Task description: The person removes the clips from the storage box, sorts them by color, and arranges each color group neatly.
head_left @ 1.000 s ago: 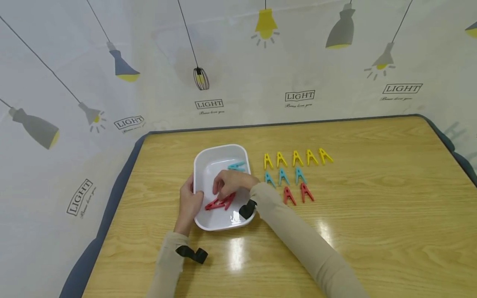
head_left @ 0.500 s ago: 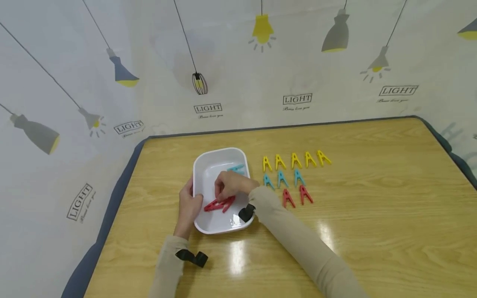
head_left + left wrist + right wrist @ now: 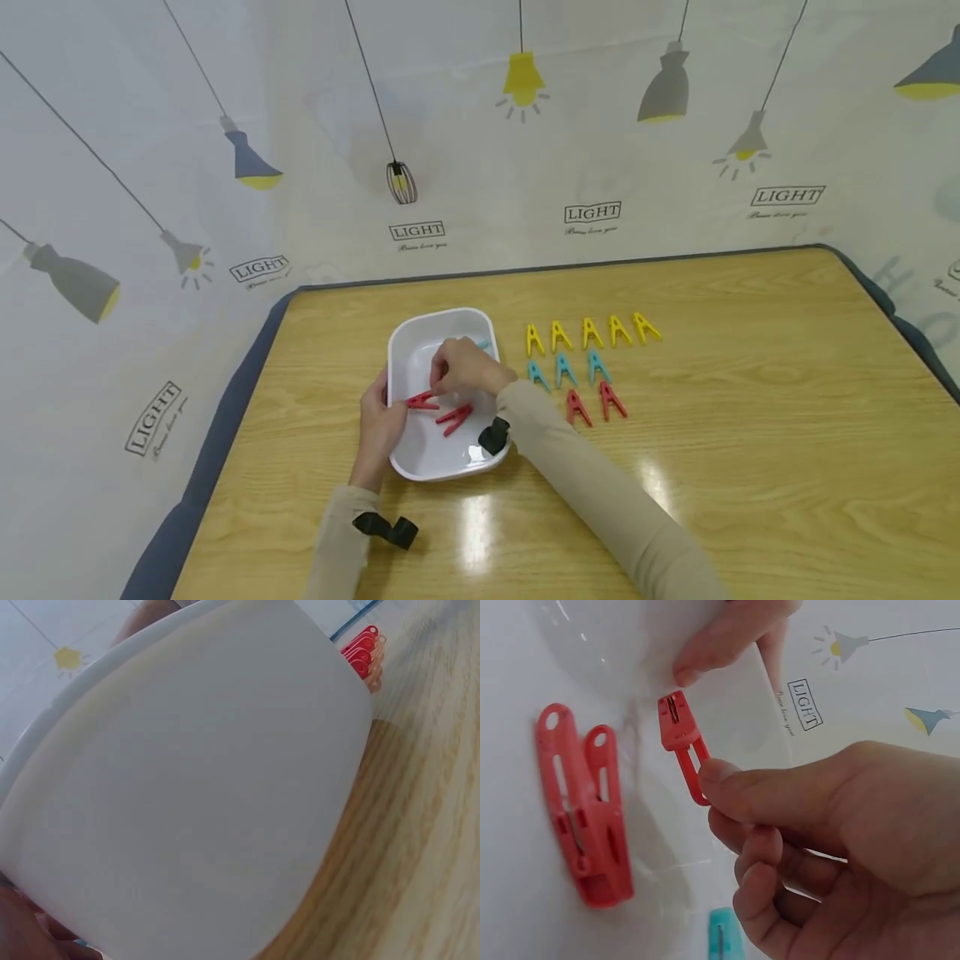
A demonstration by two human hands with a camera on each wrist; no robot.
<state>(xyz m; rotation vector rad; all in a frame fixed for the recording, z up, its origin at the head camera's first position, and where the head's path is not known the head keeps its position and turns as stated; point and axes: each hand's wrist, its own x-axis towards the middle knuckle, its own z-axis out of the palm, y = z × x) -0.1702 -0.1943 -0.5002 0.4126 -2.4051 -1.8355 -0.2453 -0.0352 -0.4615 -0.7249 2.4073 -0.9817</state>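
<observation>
My left hand point(image 3: 381, 429) grips the left rim of a white plastic basin point(image 3: 420, 472), thumb over the edge. Inside it, my right hand point(image 3: 467, 368) pinches one handle of a red clothespin point(image 3: 676, 724) between thumb and finger. That clothespin's jaw end points toward the left thumb point(image 3: 718, 646), close to the basin's left wall. A second red clothespin point(image 3: 589, 817) lies on the basin floor. Partly behind the right hand is a light blue clothespin point(image 3: 483, 343). The basin's outer wall point(image 3: 195, 772) fills most of the left wrist view.
Right of the basin, clothespins lie in rows on the wooden table point(image 3: 750, 400): several yellow ones point(image 3: 591, 333) at the back, three light blue point(image 3: 566, 370), then two red point(image 3: 612, 401) in front. A lamp-patterned curtain point(image 3: 480, 167) hangs behind the table.
The two red clothespins in the basin, earlier overlapping, are now apart. My right hand has taken one and moved it up and left. My left hand keeps its hold on the basin.
</observation>
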